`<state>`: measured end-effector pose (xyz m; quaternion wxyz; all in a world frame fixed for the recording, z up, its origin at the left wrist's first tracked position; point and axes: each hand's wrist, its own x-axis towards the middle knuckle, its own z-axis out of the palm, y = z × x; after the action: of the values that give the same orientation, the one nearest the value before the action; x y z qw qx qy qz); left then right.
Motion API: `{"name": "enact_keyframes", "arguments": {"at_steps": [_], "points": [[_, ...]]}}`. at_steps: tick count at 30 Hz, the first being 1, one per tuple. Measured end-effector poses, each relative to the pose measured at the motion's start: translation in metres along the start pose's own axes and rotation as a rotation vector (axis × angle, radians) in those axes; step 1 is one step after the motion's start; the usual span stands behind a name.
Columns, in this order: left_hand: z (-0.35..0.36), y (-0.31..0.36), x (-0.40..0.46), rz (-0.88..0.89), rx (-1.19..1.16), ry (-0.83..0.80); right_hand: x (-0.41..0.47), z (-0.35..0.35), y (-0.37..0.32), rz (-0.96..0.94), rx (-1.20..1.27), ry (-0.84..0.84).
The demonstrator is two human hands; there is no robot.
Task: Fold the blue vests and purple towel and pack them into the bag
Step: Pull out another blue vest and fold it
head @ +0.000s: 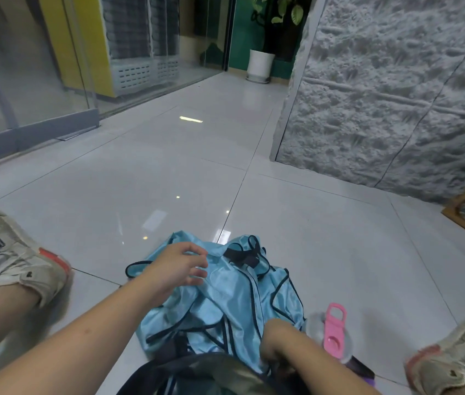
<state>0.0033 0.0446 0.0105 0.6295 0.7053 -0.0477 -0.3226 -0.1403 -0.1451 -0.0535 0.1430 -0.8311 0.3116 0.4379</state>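
Observation:
A heap of light blue vests (pixel 231 297) with dark trim lies crumpled on the floor between my feet. My left hand (pixel 181 267) hovers over the heap's far left part, fingers loosely spread, touching or just above the fabric. My right hand (pixel 275 346) is bent down at the near edge of the heap, fingers curled and hidden among the fabric and the bag's opening. The dark bag (pixel 197 374) sits at the bottom of the view, partly cut off. A sliver of purple (pixel 369 380), perhaps the towel, shows at the bottom right.
A bottle with a pink lid (pixel 333 327) lies right of the vests. My shoes (pixel 23 258) (pixel 453 357) flank the pile. Glossy tiled floor (pixel 197 181) stretches ahead to a glass partition, a potted plant (pixel 259 64) and a textured grey wall (pixel 390 95).

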Motion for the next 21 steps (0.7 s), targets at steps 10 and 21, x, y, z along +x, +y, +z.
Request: {"name": "enact_keyframes", "arguments": {"at_steps": [10,21], "points": [[0.014,-0.010,-0.008,0.041,0.195,-0.072,-0.046,-0.056,-0.004,-0.303,1.069,0.112],[0.043,-0.015,-0.014,0.270,0.536,-0.135,-0.070,-0.074,-0.018,-0.558,1.368,0.257]]}}
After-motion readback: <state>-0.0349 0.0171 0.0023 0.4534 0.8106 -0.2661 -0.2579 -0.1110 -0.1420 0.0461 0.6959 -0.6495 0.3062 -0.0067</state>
